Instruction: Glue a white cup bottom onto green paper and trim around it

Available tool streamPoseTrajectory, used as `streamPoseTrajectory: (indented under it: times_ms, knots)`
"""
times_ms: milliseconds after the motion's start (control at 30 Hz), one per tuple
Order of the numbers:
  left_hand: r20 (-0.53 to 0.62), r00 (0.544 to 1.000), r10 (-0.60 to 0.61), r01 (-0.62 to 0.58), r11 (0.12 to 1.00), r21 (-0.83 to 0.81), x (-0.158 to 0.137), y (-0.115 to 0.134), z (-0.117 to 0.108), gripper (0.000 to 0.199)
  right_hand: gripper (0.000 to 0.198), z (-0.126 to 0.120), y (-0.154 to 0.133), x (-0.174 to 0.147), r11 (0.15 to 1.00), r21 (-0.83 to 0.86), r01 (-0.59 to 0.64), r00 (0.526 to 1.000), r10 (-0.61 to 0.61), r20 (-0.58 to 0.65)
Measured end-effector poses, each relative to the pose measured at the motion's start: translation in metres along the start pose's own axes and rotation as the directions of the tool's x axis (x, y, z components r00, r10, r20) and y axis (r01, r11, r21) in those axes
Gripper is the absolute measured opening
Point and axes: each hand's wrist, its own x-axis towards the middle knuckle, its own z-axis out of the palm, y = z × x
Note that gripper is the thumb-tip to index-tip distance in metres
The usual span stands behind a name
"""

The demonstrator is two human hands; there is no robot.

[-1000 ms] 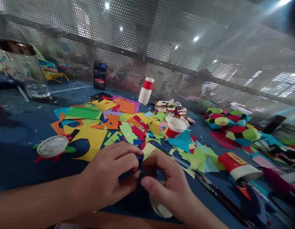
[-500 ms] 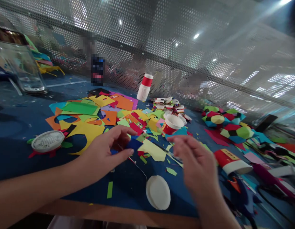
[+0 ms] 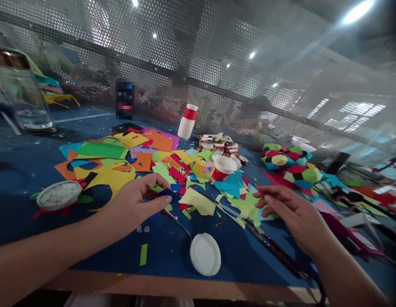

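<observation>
My left hand [image 3: 138,200] pinches a dark blue paper piece [image 3: 168,195] between thumb and fingers, with a small green piece [image 3: 155,187] against it. My right hand [image 3: 289,209] is raised to the right, fingers apart and holding nothing. Just left of it lies a pair of scissors [image 3: 271,245] with dark handles; its blades point toward the middle of the table. A round white cup base [image 3: 205,254] lies near the front edge, and a thin string [image 3: 181,224] runs from it toward my left hand.
Coloured paper scraps [image 3: 172,164] cover the middle. A red-and-white paper cup [image 3: 221,172], stacked cups [image 3: 187,121] and cut cup pieces [image 3: 217,143] stand behind. Left are a round white-and-red craft [image 3: 59,196] and a glass jar [image 3: 31,102]; right, colourful paper crafts [image 3: 302,177] and a purple tool [image 3: 351,234].
My right hand has moved right and its curled fingers have spread; the scissors beneath now show more. My left hand keeps the blue paper, turned slightly. The view has shifted a little.
</observation>
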Motion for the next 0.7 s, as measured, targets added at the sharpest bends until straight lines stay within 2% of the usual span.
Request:
streamPoseTrajectory:
  times_ms: [33,100,133,200,267,333,467,600,633,700]
  knots:
    - [0.006,1.000,-0.004,0.004,1.000,0.002,0.000,-0.001,0.000,0.029,0.045,-0.003,0.003,0.001,0.999,-0.031,0.009,0.999,-0.011,-0.045]
    - [0.018,1.000,-0.011,0.011,1.000,0.009,0.000,-0.003,0.000,0.029,0.035,-0.010,0.007,0.002,0.973,-0.213,0.093,0.991,-0.111,-0.076]
    - [0.020,1.000,-0.010,0.010,1.000,0.017,0.000,-0.003,0.000,0.029,0.030,-0.014,0.009,0.003,0.936,-0.316,0.155,0.985,-0.172,-0.029]
    - [0.024,1.000,-0.003,0.002,0.999,0.039,-0.001,-0.002,-0.001,0.028,0.027,-0.019,0.015,0.002,0.853,-0.441,0.278,0.960,-0.234,0.152]
    - [0.029,1.000,0.002,-0.004,0.999,0.054,-0.001,0.000,-0.002,0.028,0.030,-0.021,0.021,-0.001,0.818,-0.472,0.328,0.925,-0.177,0.336]
    - [0.039,0.999,0.018,-0.020,0.999,0.042,-0.002,0.002,-0.002,0.028,0.034,-0.019,0.026,-0.005,0.800,-0.519,0.302,0.912,-0.084,0.401]
    - [0.053,0.997,0.053,-0.054,0.998,0.013,-0.002,0.002,-0.002,0.028,0.036,-0.011,0.032,-0.009,0.757,-0.605,0.247,0.940,-0.037,0.338]
    - [0.047,0.999,0.020,-0.019,1.000,-0.019,0.001,0.002,-0.002,0.028,0.025,-0.009,0.030,-0.007,0.767,-0.592,0.248,0.935,-0.030,0.353]
    - [0.049,0.999,0.007,-0.005,0.999,-0.043,0.001,0.003,-0.001,0.028,0.024,-0.011,0.029,-0.007,0.767,-0.590,0.251,0.934,-0.032,0.356]
    - [0.055,0.998,-0.017,0.023,0.994,-0.107,0.001,0.006,0.000,0.030,0.022,-0.015,0.025,-0.010,0.754,-0.608,0.247,0.958,-0.097,0.269]
